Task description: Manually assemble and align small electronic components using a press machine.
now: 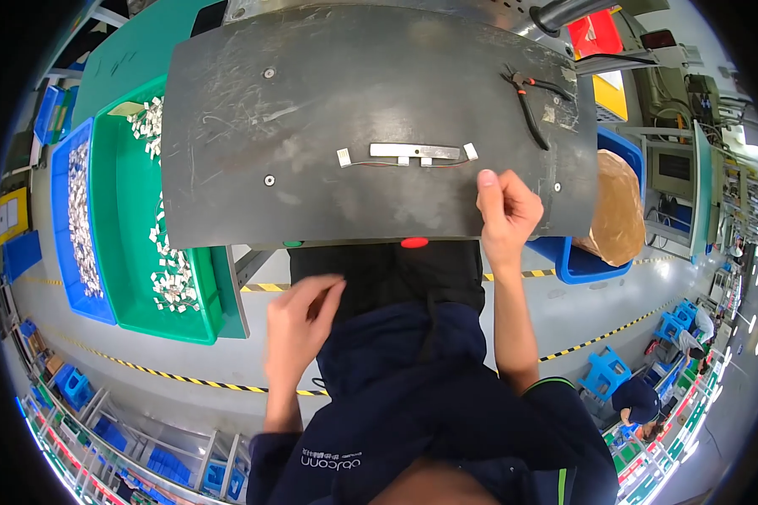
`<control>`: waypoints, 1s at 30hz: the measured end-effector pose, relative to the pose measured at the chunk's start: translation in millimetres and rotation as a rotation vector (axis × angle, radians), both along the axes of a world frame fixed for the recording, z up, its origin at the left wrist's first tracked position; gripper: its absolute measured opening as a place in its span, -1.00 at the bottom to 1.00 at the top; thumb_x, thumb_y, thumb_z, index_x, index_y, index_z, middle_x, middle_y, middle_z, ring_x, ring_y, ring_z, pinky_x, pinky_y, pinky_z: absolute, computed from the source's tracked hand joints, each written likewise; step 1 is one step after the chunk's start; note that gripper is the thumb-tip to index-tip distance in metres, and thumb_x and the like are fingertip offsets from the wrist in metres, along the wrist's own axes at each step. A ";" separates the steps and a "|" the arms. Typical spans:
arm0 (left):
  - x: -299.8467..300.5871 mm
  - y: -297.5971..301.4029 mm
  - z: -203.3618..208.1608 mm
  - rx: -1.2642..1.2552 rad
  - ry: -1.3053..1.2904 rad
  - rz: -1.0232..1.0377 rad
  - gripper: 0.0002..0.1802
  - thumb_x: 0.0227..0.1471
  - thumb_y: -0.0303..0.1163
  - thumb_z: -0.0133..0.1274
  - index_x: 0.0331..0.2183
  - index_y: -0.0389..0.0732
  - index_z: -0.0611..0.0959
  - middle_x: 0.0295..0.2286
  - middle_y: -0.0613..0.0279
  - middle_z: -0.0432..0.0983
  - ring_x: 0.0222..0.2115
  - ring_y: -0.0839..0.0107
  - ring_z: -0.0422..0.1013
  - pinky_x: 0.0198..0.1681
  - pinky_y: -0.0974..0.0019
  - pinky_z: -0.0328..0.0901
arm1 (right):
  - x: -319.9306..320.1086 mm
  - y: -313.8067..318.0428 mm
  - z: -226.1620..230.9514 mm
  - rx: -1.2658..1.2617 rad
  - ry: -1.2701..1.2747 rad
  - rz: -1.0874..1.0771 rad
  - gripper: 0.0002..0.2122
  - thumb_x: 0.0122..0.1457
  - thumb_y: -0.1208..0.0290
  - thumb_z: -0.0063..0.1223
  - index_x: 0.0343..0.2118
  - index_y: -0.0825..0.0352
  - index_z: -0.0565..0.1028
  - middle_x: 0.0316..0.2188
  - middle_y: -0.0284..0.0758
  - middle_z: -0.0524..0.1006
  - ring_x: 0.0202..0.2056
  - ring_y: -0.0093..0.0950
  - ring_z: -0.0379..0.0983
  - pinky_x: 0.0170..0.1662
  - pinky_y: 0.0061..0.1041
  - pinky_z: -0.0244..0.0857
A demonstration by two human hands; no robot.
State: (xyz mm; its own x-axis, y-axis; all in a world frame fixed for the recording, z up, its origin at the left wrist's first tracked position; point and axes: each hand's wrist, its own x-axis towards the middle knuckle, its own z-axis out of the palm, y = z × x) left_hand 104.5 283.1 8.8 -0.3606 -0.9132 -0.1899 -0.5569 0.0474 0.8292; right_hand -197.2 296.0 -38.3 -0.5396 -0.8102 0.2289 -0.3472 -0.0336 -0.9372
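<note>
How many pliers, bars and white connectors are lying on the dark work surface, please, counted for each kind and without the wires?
Pliers: 1
Metal-looking bar: 1
White connectors: 4
Total: 6

Slim silvery bar (396, 151), lying crosswise, thin wires (375, 163) alongside, white connectors (344, 157).

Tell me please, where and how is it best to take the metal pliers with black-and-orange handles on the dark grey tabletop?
Probably grip the pliers around both handles, coming with the right hand from the lower right: the jaws point up-left, while the handles spread toward the right and the lower edge.
</note>
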 end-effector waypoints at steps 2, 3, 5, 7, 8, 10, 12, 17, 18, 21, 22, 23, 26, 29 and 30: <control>-38.7 -31.2 -1.6 -0.240 0.135 -0.060 -0.90 0.07 -0.56 0.34 -0.30 -0.27 0.77 -0.52 0.18 0.63 -0.67 0.41 0.38 -0.57 0.36 0.27 | 4.8 -4.4 8.9 0.040 0.085 0.029 -0.85 0.22 0.53 0.34 -0.43 0.35 0.54 -0.75 -0.58 0.23 -0.66 -0.79 0.06 -0.58 -0.62 -0.12; -53.5 -47.4 -3.0 -0.325 0.160 -0.085 -0.89 0.05 -0.56 0.35 -0.30 -0.24 0.77 -0.53 0.18 0.62 -0.67 0.38 0.39 -0.57 0.32 0.27 | 11.3 -10.4 15.9 0.079 0.151 0.066 -0.86 0.17 0.54 0.38 -0.42 0.34 0.56 -0.76 -0.58 0.18 -0.66 -0.78 0.03 -0.58 -0.61 -0.14; -74.8 -72.5 -18.6 -0.407 0.142 -0.073 -0.87 0.04 -0.53 0.36 -0.30 -0.22 0.76 -0.54 0.21 0.60 -0.67 0.34 0.40 -0.57 0.28 0.29 | 23.1 -17.3 23.4 0.149 0.197 0.065 -0.88 0.08 0.57 0.42 -0.35 0.29 0.67 -0.77 -0.51 0.14 -0.69 -0.74 0.04 -0.59 -0.59 -0.07; -90.2 -90.0 -30.5 -0.585 0.135 -0.122 -0.87 0.05 -0.49 0.36 -0.29 -0.20 0.76 -0.56 0.24 0.57 -0.67 0.29 0.39 -0.56 0.27 0.30 | 24.4 -17.9 20.6 0.143 0.287 0.072 -0.87 0.09 0.56 0.41 -0.29 0.27 0.70 -0.77 -0.46 0.17 -0.71 -0.69 0.05 -0.59 -0.57 -0.03; -92.8 -89.9 -29.9 -0.599 0.109 -0.101 -0.89 0.07 -0.47 0.34 -0.30 -0.20 0.76 -0.56 0.25 0.57 -0.65 0.25 0.42 -0.55 0.26 0.31 | 25.5 -18.0 20.4 0.135 0.292 0.075 -0.87 0.09 0.56 0.41 -0.29 0.27 0.70 -0.77 -0.46 0.17 -0.71 -0.69 0.05 -0.59 -0.57 -0.03; -92.7 -85.8 -29.3 -0.537 0.112 -0.098 -0.89 0.07 -0.46 0.34 -0.30 -0.19 0.76 -0.56 0.24 0.57 -0.64 0.23 0.44 -0.55 0.26 0.32 | 27.9 -17.4 19.1 0.139 0.319 0.063 -0.87 0.11 0.57 0.41 -0.26 0.28 0.73 -0.75 -0.52 0.11 -0.67 -0.74 0.00 -0.57 -0.60 -0.10; -93.4 -86.1 -29.3 -0.469 0.107 -0.095 -0.90 0.08 -0.45 0.33 -0.30 -0.19 0.75 -0.56 0.22 0.57 -0.62 0.21 0.46 -0.54 0.25 0.32 | 27.7 -21.3 19.6 0.128 0.345 0.046 -0.87 0.11 0.57 0.41 -0.26 0.29 0.74 -0.75 -0.51 0.11 -0.67 -0.73 0.00 -0.57 -0.59 -0.10; -93.9 -91.4 -27.3 -0.513 0.086 -0.105 -0.89 0.10 -0.49 0.31 -0.28 -0.20 0.72 -0.57 0.23 0.54 -0.65 0.21 0.41 -0.53 0.22 0.32 | 25.5 -21.4 17.0 0.157 0.309 0.046 -0.87 0.11 0.57 0.41 -0.27 0.29 0.73 -0.75 -0.49 0.10 -0.66 -0.71 0.00 -0.57 -0.57 -0.10; -93.1 -91.4 -25.0 -0.514 0.090 -0.106 -0.89 0.10 -0.49 0.31 -0.28 -0.20 0.72 -0.57 0.23 0.54 -0.65 0.21 0.41 -0.53 0.22 0.32 | 23.7 -21.1 17.7 0.158 0.305 0.074 -0.89 0.12 0.57 0.41 -0.28 0.30 0.72 -0.75 -0.52 0.09 -0.67 -0.71 -0.01 -0.57 -0.57 -0.10; -86.3 -86.0 -13.5 -0.422 0.021 -0.196 -0.92 0.12 -0.52 0.26 -0.28 -0.20 0.70 -0.49 0.17 0.55 -0.53 0.21 0.44 -0.42 0.23 0.36 | 16.9 -10.9 22.6 0.179 0.210 0.083 -0.93 0.15 0.56 0.38 -0.30 0.32 0.69 -0.71 -0.52 0.20 -0.63 -0.70 0.07 -0.53 -0.57 0.01; -84.1 -84.4 -9.2 -0.371 0.162 -0.172 -0.94 0.17 -0.50 0.24 -0.28 -0.22 0.68 -0.44 0.18 0.56 -0.45 0.27 0.46 -0.34 0.27 0.36 | 15.5 -8.2 25.1 0.201 0.115 0.066 -0.94 0.18 0.55 0.36 -0.31 0.33 0.67 -0.66 -0.50 0.31 -0.58 -0.68 0.17 -0.49 -0.56 0.12; -82.0 -83.2 -5.0 -0.319 0.304 -0.148 -0.94 0.21 -0.48 0.21 -0.27 -0.24 0.67 -0.40 0.19 0.57 -0.37 0.34 0.49 -0.25 0.31 0.37 | 15.2 -9.4 27.0 0.195 0.123 0.064 -0.94 0.18 0.55 0.36 -0.31 0.33 0.67 -0.66 -0.50 0.31 -0.58 -0.68 0.17 -0.49 -0.56 0.12; -73.0 -74.0 4.3 0.127 0.603 0.069 -0.87 0.31 -0.43 0.15 -0.27 -0.30 0.64 -0.36 0.27 0.56 -0.24 0.50 0.44 -0.12 0.39 0.33 | 16.5 -7.5 45.2 -0.072 -0.551 0.181 -0.95 0.31 0.56 0.20 -0.22 0.39 0.57 -0.29 -0.40 0.45 -0.22 -0.60 0.29 -0.17 -0.56 0.17; -68.7 -74.8 16.2 0.288 0.791 0.072 -0.79 0.39 -0.39 0.09 -0.28 -0.34 0.63 -0.36 0.34 0.55 -0.25 0.61 0.40 -0.11 0.43 0.31 | 19.3 -15.4 63.7 -0.044 -1.031 0.264 -0.93 0.38 0.49 0.13 -0.20 0.38 0.53 -0.33 -0.40 0.45 -0.28 -0.58 0.29 -0.19 -0.57 0.17; -68.8 -75.0 15.6 0.316 0.789 0.078 -0.77 0.40 -0.38 0.06 -0.25 -0.35 0.67 -0.35 0.30 0.61 -0.24 0.58 0.45 -0.09 0.44 0.33 | 18.5 -17.3 66.0 -0.045 -1.041 0.314 -0.91 0.42 0.45 0.09 -0.18 0.37 0.49 -0.34 -0.40 0.46 -0.28 -0.57 0.31 -0.18 -0.55 0.18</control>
State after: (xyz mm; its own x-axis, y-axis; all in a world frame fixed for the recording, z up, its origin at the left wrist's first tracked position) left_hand 35.7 208.1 24.4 -0.4326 -0.8874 -0.1592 0.1977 -0.2656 0.9436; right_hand -178.8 278.7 27.7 -0.2564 -0.9482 -0.1874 0.6463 -0.0240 -0.7627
